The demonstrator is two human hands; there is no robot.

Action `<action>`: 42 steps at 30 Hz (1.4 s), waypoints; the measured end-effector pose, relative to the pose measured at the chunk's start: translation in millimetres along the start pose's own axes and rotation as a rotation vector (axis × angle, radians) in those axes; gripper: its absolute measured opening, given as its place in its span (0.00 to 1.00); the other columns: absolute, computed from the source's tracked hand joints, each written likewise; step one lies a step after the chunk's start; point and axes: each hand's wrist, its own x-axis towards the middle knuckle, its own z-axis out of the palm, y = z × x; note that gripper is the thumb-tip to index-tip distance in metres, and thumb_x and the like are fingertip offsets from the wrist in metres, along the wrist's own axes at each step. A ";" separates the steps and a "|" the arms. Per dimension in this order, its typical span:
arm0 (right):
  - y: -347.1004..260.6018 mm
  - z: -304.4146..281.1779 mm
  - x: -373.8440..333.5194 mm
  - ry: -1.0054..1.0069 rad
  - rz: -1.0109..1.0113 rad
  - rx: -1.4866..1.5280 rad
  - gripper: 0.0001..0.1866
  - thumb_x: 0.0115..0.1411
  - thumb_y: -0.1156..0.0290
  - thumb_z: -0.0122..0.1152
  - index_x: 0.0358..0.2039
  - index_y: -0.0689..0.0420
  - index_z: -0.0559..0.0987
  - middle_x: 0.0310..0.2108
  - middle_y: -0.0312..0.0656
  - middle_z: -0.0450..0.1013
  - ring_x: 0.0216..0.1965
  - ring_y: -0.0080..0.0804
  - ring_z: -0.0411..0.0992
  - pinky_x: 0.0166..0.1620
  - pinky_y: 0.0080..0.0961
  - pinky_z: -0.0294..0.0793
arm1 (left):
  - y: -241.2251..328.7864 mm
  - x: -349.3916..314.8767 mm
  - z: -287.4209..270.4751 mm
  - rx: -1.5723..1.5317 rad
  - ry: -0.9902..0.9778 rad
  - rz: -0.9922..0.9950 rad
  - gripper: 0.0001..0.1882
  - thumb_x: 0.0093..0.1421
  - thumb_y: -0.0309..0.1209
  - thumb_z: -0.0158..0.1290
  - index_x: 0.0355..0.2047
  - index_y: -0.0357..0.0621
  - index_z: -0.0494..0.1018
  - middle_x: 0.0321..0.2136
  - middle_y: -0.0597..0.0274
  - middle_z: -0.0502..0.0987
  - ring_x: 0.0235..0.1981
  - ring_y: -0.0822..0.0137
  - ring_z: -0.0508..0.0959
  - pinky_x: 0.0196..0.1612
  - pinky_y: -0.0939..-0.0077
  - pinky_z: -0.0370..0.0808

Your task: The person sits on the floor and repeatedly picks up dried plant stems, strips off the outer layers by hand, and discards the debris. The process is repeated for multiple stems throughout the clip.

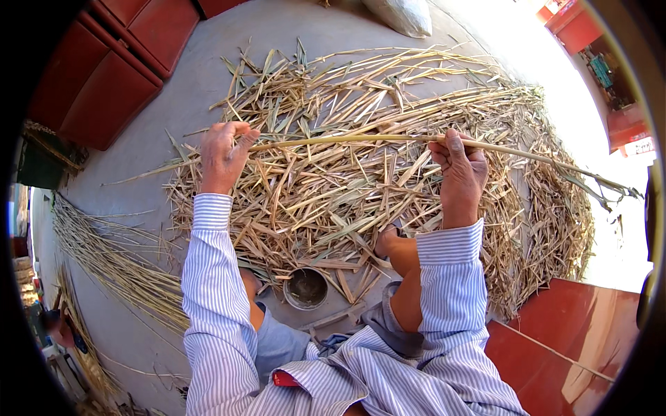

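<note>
A long yellowish reed-like stalk (340, 139) stretches between my two hands, above a wide heap of dry husks. My left hand (225, 154) is closed round its left part, fingers bent over and thumb pointing right. Farther right, my right hand (459, 170) pinches the same stalk between thumb and fingers. Beyond that hand the stalk thins and droops to a tip with dry leaf strips. Below lies the heap of straw-coloured leaf husks (326, 201), with longer stalks (409, 66) along its far side.
A round metal bowl (305, 288) stands between my feet. On the left lies a bundle of thin stalks (128, 256). Dark red furniture (111, 76) stands at the far left, and a red panel (555, 347) at the near right. A pale sack (402, 15) sits at the far edge.
</note>
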 end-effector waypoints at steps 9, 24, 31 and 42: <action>0.5 1.8 -2.0 -0.016 -0.031 -0.025 0.13 0.59 0.69 0.66 0.39 0.63 0.76 0.29 0.45 0.79 0.28 0.31 0.80 0.28 0.16 0.79 | 20.7 -4.0 24.0 -0.201 -0.161 0.049 0.12 0.47 0.35 0.67 0.27 0.43 0.77 0.21 0.62 0.75 0.27 0.62 0.74 0.34 0.65 0.67; -3.0 4.9 -5.0 -0.096 -0.035 -0.012 0.11 0.61 0.68 0.64 0.38 0.62 0.76 0.31 0.44 0.79 0.33 0.30 0.80 0.35 0.19 0.79 | 28.0 -3.7 23.7 -0.824 -0.352 -0.325 0.10 0.55 0.28 0.64 0.35 0.37 0.78 0.26 0.61 0.79 0.29 0.72 0.78 0.32 0.79 0.76; -2.4 8.7 -7.5 -0.193 -0.032 0.054 0.09 0.61 0.71 0.63 0.38 0.62 0.76 0.33 0.46 0.79 0.35 0.32 0.80 0.39 0.21 0.82 | 10.9 -6.4 24.7 -0.850 -0.305 -0.451 0.08 0.52 0.24 0.65 0.32 0.38 0.78 0.27 0.63 0.81 0.27 0.77 0.78 0.32 0.84 0.76; -5.7 6.9 -5.3 -0.222 -0.013 0.097 0.08 0.62 0.71 0.62 0.39 0.61 0.76 0.35 0.47 0.79 0.37 0.31 0.79 0.40 0.22 0.81 | 19.8 -7.0 19.5 -0.916 -0.180 -0.463 0.07 0.52 0.22 0.65 0.30 0.37 0.78 0.30 0.61 0.81 0.31 0.75 0.78 0.37 0.82 0.77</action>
